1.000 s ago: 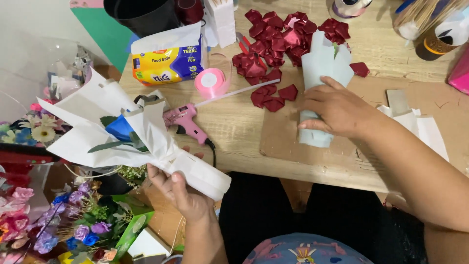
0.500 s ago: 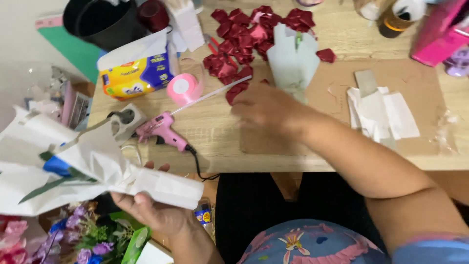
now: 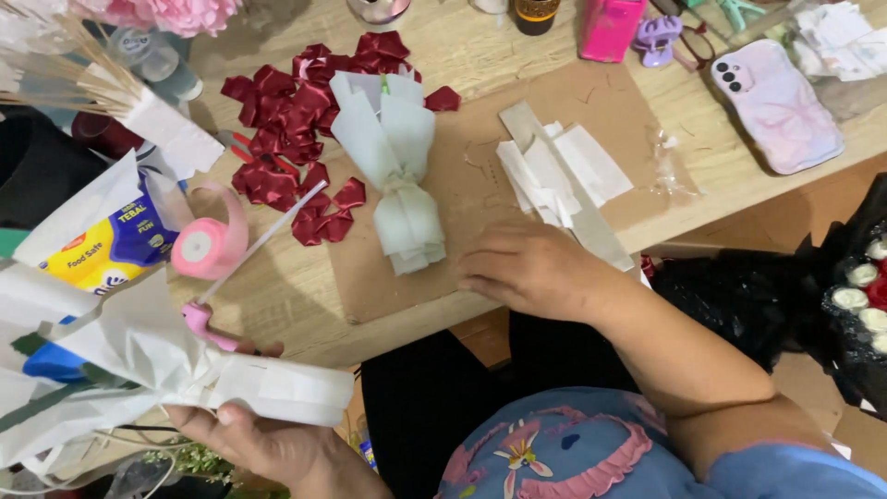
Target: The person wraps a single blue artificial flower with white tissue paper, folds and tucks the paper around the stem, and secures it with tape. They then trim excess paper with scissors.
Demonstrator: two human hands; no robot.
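Pale wooden tabletop [image 3: 554,42], cluttered along its far edge. On it, a brown cardboard sheet [image 3: 480,148] serves as work mat.

Large white paper-wrapped bouquet [image 3: 139,360], with green and blue showing inside the wrap: held off the near left edge of the tabletop, stem end taped shut with white paper. Judged largely wrapped; no ribbon shows on it.

Small pale grey-white paper bundle [image 3: 393,166], pinched at the waist: lies on the cardboard, untouched, just left of the right hand. Judged folded and gathered, not yet joined to anything.

Scatter of dark red fabric petals [image 3: 277,129]: loose on the tabletop left of the bundle, apparently unused.

Stack of cut white paper strips [image 3: 554,171]: on the cardboard, just beyond the right hand.

Right hand [image 3: 531,268]: rests palm down at the cardboard's near edge, fingers loosely together, holding nothing.

Left hand [image 3: 268,448]: fingers clamped from below around the bouquet's taped stem.

Roll of pink ribbon [image 3: 211,245]: upright, near the bouquet.

Pink hot-glue gun [image 3: 199,319]: mostly hidden behind the wrap.
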